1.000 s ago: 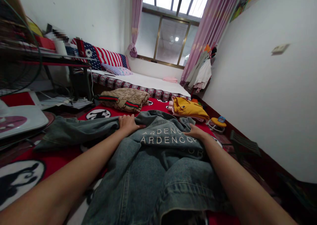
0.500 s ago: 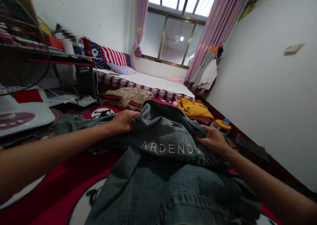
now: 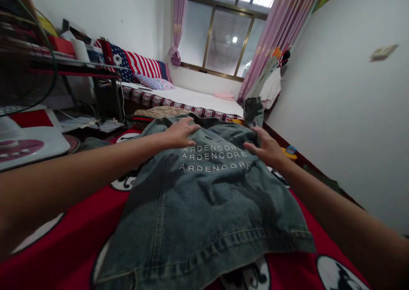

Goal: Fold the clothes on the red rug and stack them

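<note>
A blue-green denim jacket (image 3: 204, 209) lies spread out, back side up, with three rows of white "ARDENCORE" lettering across its upper back. My left hand (image 3: 182, 132) is over the upper left of the jacket, fingers apart and holding nothing. Near the right shoulder is my right hand (image 3: 266, 147), its thumb stretched away from the fingers. Just beyond those fingers, a jacket sleeve (image 3: 254, 111) sticks up in the air. Beneath the jacket is a red blanket (image 3: 79, 239) with white circles and black cartoon figures.
Behind the jacket lies a tan patterned garment (image 3: 159, 112), with a bit of yellow cloth (image 3: 236, 121) beside it. A bed (image 3: 191, 96) stands under the window. At left are a cluttered desk (image 3: 73, 62) and a fan base (image 3: 35, 141). Clothes (image 3: 270, 90) hang by the curtain.
The bunched jacket has come down flat, so its hem and all the lettering show. Both hands have loosened from the collar area, and one sleeve has flipped upward on the right.
</note>
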Tool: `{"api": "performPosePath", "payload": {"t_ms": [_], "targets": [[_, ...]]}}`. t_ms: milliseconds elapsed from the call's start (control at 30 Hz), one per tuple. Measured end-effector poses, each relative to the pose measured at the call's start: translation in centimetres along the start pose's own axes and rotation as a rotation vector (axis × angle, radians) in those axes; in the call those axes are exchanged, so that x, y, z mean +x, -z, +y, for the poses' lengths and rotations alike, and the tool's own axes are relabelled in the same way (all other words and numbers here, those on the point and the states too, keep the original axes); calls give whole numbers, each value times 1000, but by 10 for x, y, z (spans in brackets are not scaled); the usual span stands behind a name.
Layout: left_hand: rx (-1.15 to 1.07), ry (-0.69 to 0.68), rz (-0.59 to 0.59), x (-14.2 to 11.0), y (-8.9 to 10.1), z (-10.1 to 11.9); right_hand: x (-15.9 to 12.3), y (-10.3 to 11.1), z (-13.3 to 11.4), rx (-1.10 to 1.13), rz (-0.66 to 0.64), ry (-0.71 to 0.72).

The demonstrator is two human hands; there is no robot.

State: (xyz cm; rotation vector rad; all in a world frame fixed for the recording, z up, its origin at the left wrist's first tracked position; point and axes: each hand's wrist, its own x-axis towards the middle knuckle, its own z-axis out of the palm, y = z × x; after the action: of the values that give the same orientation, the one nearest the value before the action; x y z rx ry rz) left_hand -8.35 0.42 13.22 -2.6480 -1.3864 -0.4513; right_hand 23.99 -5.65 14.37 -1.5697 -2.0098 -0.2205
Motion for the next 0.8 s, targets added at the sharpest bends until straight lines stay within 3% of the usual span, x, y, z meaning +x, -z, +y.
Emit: {"api": "performPosePath", "payload": {"t_ms": [67, 133, 233, 333, 467, 567, 633, 733, 800], "targets": [[-33, -49, -142, -40, -24, -1, -48, -10, 4, -17, -126, 39], [-42, 21, -234, -77, -39, -10, -88, -12, 18, -93, -195, -14], [1, 215, -224, -114, -43, -26, -129, -7, 50, -196, -210, -190], [65, 352, -225, -124, -36, -26, -149, -3, 73, -192, -281, -412], [90, 412, -300, -122, -37, -4, -161, -9, 69, -77, -304, -492], [-30, 351, -276, -121, -49, 2, -158, -11, 58, 100, -253, -486], [-174, 264, -288, -119, -51, -2, -150, -4, 51, 225, -229, -586], [-275, 178, -270, -109, -32, -19, -133, 26, 43, 445, -210, -769], [-271, 191, -199, -99, -5, -34, -123, 54, 35, 521, -180, -743]]}}
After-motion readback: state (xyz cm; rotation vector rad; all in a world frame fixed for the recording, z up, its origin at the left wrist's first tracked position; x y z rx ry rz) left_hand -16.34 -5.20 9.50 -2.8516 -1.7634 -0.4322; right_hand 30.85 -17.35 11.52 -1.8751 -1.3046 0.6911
